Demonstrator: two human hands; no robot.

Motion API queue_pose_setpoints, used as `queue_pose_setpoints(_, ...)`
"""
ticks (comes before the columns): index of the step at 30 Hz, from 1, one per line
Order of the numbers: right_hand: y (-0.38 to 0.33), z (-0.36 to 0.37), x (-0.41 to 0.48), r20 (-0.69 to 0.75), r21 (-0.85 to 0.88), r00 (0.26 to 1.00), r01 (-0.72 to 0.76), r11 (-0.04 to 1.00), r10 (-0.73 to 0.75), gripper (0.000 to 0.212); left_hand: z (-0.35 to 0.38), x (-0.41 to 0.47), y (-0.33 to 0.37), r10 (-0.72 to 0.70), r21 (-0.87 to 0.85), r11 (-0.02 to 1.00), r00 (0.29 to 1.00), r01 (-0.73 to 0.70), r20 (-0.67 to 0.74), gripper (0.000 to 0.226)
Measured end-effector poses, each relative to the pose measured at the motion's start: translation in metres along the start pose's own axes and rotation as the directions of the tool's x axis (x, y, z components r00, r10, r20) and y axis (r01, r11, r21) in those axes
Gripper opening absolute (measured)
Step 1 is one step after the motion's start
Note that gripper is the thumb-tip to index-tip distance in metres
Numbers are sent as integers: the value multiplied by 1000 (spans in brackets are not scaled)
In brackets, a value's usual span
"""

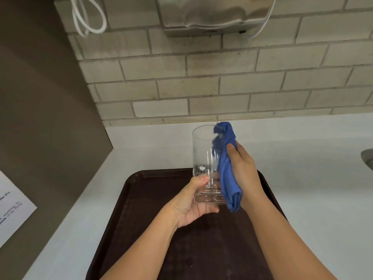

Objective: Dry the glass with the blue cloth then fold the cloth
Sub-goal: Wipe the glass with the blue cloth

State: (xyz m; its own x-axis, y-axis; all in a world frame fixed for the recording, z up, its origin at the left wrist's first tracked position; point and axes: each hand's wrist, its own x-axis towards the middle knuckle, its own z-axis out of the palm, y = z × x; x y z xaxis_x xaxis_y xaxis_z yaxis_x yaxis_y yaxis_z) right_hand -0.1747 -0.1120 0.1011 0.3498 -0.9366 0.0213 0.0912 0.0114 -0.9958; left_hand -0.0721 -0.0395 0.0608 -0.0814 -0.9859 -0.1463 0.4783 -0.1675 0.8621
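Note:
A tall clear glass is held upright above a dark brown tray. My left hand grips the glass around its thick base. The blue cloth is bunched in my right hand and pressed against the glass's right side. The cloth's top end hangs over the rim, partly inside the glass. Its lower end dangles below my right palm. Small droplets show on the glass's lower wall.
The tray lies on a white counter against a beige brick wall. A metal dispenser hangs on the wall above. A dark panel stands to the left, with a white paper sheet. A sink edge shows at far right.

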Motion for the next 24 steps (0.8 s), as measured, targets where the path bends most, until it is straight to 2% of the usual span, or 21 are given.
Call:
queue_pose_setpoints(3, 11, -1, -12, -26, 73, 998, -48, 996, 50, 32, -3, 4, 2, -3, 11, 1000, 999, 3, 33, 63)
queue_pose_setpoints(6, 23, -3, -22, -85, 135, 990, -98, 986, 111, 31, -6, 6, 1, -12, 12, 1000, 999, 11, 34, 52)
queue_pose_setpoints(10, 36, -5, -28, -116, 216, 984, -107, 971, 134, 29, -5, 7, 4, -12, 45, 999, 1000, 11, 21, 44)
queue_pose_setpoints(15, 45, -2, -30, -124, 309, 982, -97, 946, 141, 28, 2, 9, 9, 50, 212, 977, 965, 5, -256, 66)
queue_pose_setpoints(19, 47, 3, -29, -195, 355, 971, -63, 933, 140, 29, 4, 10, 9, 182, 448, 894, 912, 2, -368, 42)
queue_pose_setpoints(22, 45, 8, -29, -245, 296, 964, -27, 955, 103, 34, 11, 8, 9, 283, 586, 810, 883, -10, -375, 18)
queue_pose_setpoints(24, 41, 11, -31, -252, 232, 966, 7, 973, 53, 34, 17, 7, 9, 319, 608, 793, 872, -32, -371, 18)
